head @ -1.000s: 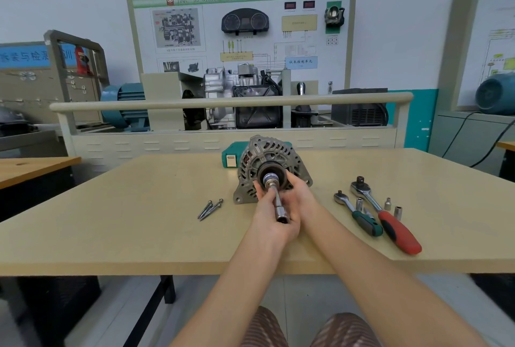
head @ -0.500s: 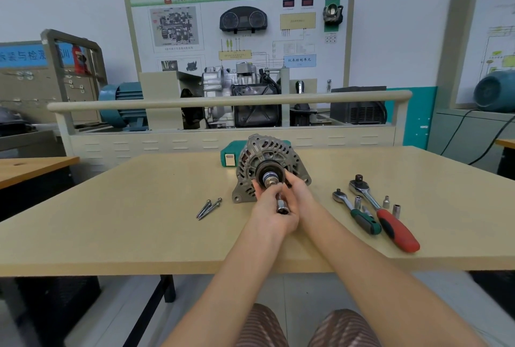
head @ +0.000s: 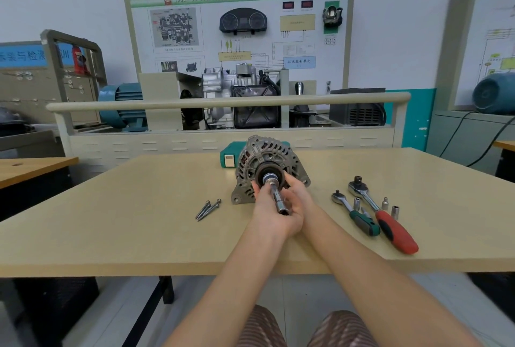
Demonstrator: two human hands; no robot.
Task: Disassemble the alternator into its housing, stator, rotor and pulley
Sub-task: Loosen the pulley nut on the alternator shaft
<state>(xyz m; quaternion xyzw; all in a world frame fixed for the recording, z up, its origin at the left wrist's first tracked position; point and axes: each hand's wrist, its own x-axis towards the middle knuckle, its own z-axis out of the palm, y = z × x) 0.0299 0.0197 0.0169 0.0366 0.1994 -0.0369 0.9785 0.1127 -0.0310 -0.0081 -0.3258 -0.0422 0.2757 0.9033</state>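
Note:
The grey alternator [head: 267, 157] stands on the table [head: 139, 207], its dark pulley [head: 262, 172] facing me. A silver socket tool [head: 277, 196] sits on the pulley's centre nut and slants down toward me. My left hand [head: 264, 212] grips the tool from the left, its fingertips up near the pulley. My right hand [head: 299, 196] cups the tool's lower end, fingers curled round the pulley's right edge. The alternator's lower front is hidden behind both hands.
Three long bolts [head: 207, 209] lie left of the alternator. To the right lie a green-handled ratchet [head: 359, 218], a red-handled ratchet [head: 390, 226] and several small sockets [head: 390, 207]. A teal box [head: 228, 158] stands behind the alternator. A rail [head: 223, 104] runs along the table's far side.
The socket tool looked short half a second ago and now shows longer again, slanting toward me. Both hands stay at the pulley; the alternator has not moved.

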